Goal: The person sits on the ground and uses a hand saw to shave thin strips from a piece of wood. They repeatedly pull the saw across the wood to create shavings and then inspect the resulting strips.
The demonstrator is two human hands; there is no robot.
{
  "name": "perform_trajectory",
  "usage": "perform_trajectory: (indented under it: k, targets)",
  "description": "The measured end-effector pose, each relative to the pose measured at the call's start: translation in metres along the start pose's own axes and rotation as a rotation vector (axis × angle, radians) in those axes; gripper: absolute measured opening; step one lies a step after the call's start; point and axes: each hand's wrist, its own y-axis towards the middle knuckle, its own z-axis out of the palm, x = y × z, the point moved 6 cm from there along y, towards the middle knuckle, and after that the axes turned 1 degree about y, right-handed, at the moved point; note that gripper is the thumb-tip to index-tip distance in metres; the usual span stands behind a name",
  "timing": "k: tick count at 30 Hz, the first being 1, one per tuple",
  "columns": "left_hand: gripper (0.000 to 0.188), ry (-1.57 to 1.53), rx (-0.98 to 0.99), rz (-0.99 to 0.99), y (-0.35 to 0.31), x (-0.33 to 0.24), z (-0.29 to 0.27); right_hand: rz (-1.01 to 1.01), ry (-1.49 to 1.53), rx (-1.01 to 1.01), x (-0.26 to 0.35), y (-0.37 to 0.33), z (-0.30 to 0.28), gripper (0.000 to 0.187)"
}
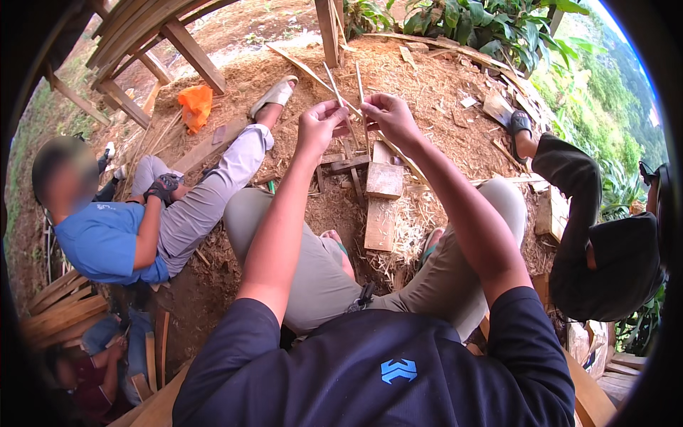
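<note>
- Left hand [324, 129], 12 o'clock: grip pinched on a thin strip [331, 80].
- Right hand [390, 115], just beside it: grip pinched on a second strip [359, 82]; the lower ends are hard to make out.
- Wooden block [384, 181], 6 o'clock from the right hand.
- Outdoor ground [245, 71]: earth strewn with shavings [418, 245].
- Orange bag [195, 107], 10 o'clock; leafy plants [491, 28], 1 o'clock.
- Blue-shirted person [107, 238], 9 o'clock.

Emblem [398, 370], angular, blue: one, on dark shirt [306, 381]. Print [105, 206], small, pale: one, on blue shirt [107, 245]. Words readable on my feed: none.
</note>
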Motion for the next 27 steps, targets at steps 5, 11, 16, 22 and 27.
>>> perform_trajectory:
  k: [5, 11, 16, 22, 27]
  targets:
    - [0.031, -0.002, 0.038, -0.018, -0.007, 0.002, 0.007, -0.03, 0.002, 0.006, 0.002, -0.008, 0.005, 0.023]
    - [0.035, 0.057, 0.111, -0.026, -0.008, 0.005, 0.012, -0.012, 0.066, 0.009, 0.001, -0.009, 0.005, 0.025]
    - [0.033, 0.055, 0.094, -0.029, -0.007, 0.005, 0.013, 0.009, 0.134, -0.004, 0.002, -0.009, 0.006, 0.024]
    - [0.031, 0.051, 0.09, -0.027, -0.006, 0.007, 0.011, 0.018, 0.172, 0.005, 0.004, -0.011, 0.009, 0.024]
    - [0.031, 0.061, 0.093, -0.023, -0.006, 0.006, 0.011, 0.023, 0.164, 0.012, 0.003, -0.01, 0.009, 0.024]
